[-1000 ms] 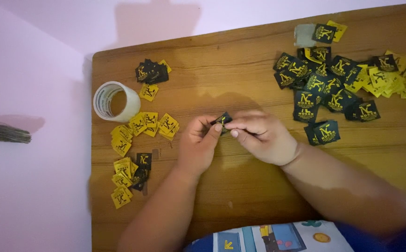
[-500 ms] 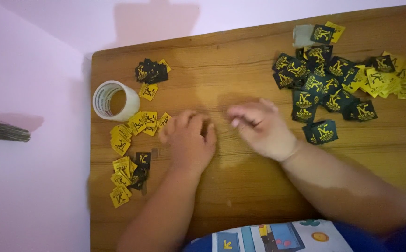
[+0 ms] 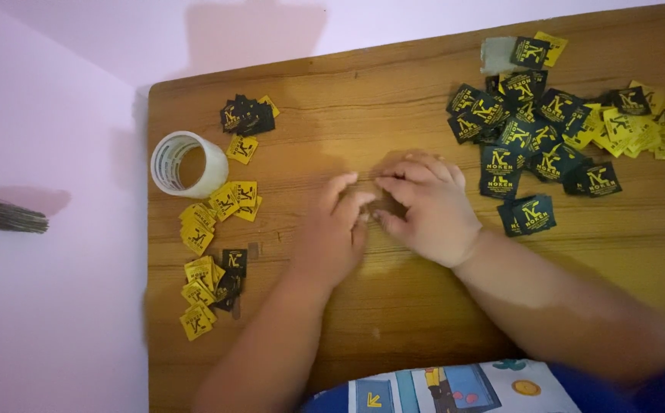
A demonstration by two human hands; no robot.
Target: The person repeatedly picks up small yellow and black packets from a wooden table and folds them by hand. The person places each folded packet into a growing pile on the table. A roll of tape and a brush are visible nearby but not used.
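My left hand and my right hand rest together on the middle of the wooden table, fingertips touching. The left hand's fingers lie spread and show nothing in them. My right hand's fingers are curled, and what they cover is hidden. A big heap of black and yellow square tags lies just right of the right hand. A small cluster of yellow tags lies left of the left hand.
A roll of clear tape stands near the table's left edge. Black tags lie behind it, and mixed tags sit at the front left. A broom's bristles lie on the pink floor. Patterned cloth shows at the bottom.
A second ago both hands held a black tag between them. The left hand then went left to the yellow tags, and has come back to meet the right hand.
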